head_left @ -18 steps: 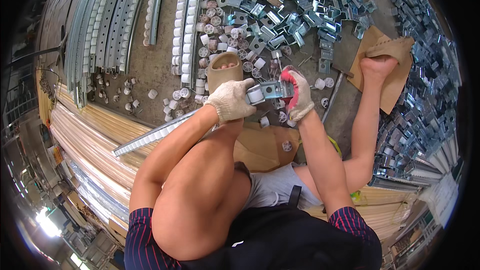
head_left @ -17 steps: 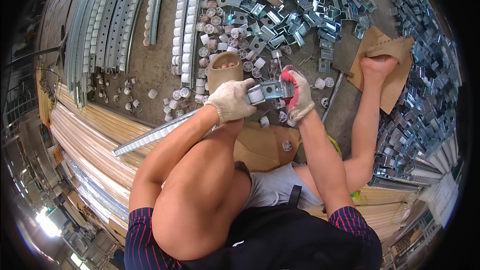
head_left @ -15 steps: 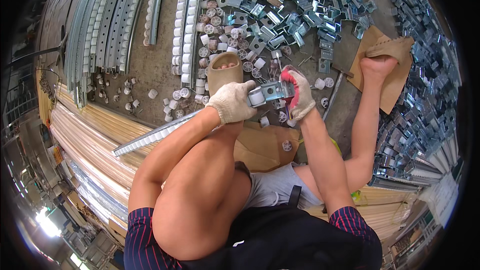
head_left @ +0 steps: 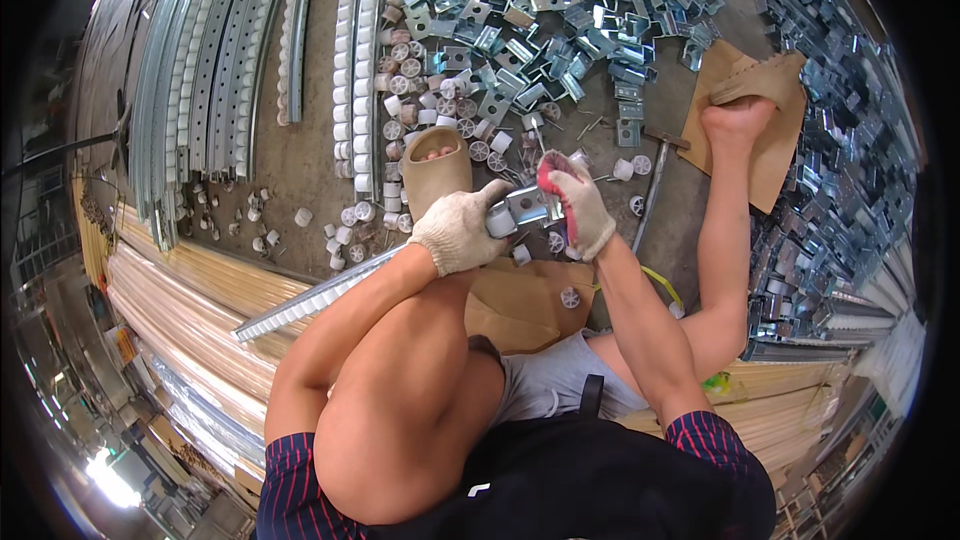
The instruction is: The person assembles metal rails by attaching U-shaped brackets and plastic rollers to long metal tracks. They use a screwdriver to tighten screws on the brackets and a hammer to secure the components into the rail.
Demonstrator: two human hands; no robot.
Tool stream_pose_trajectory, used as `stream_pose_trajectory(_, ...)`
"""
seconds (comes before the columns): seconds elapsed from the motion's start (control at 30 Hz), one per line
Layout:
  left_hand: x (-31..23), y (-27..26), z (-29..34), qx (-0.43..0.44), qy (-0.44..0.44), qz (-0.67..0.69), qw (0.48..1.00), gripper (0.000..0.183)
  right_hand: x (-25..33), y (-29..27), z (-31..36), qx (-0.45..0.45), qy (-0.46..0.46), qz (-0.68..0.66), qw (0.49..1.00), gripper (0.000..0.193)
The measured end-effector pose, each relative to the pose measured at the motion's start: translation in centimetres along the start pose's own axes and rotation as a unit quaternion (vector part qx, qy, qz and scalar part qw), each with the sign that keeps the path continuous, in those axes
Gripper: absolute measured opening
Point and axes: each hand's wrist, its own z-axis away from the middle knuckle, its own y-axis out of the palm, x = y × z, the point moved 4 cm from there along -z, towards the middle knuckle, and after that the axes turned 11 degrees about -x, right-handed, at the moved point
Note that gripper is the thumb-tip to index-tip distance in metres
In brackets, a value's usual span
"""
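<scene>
Little has moved since the earlier frame: both gloved hands stay clamped on the same metal bracket [head_left: 528,208] above the floor. The left hand [head_left: 458,230] is closed around the bracket's end and the long slotted rail [head_left: 310,302]. The right hand [head_left: 575,208] grips its other side, near a scattered pile of brackets [head_left: 540,20] and white plastic wheels [head_left: 400,70].

A tan slipper [head_left: 437,172] lies on the concrete floor [head_left: 310,155]. Left of it run rows of white plastic wheels [head_left: 357,70] and long perforated steel channels [head_left: 200,60]. Above and right of the slipper lies a heap of zinc-plated brackets [head_left: 540,30]. A hammer [head_left: 655,185] lies right of the slipper, a cardboard sheet [head_left: 765,130] farther right, pale wooden battens [head_left: 190,290] lower left
</scene>
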Motion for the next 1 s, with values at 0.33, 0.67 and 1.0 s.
stream_pose_trajectory(0.33,0.0,0.6,0.1,-0.028,0.043,-0.028,0.998,0.058,0.4,0.2,-1.9,0.005,0.050,-0.014,0.999,0.011)
stream_pose_trajectory(0.67,-0.1,0.6,0.6,0.010,0.018,-0.010,1.000,0.066,-0.9,-0.2,-2.4,0.078,0.110,-0.048,0.990,0.011)
stream_pose_trajectory(1.0,0.3,1.1,0.5,0.002,0.019,-0.022,1.000,0.061,-1.0,0.8,-0.6,0.001,0.052,-0.003,0.999,0.012)
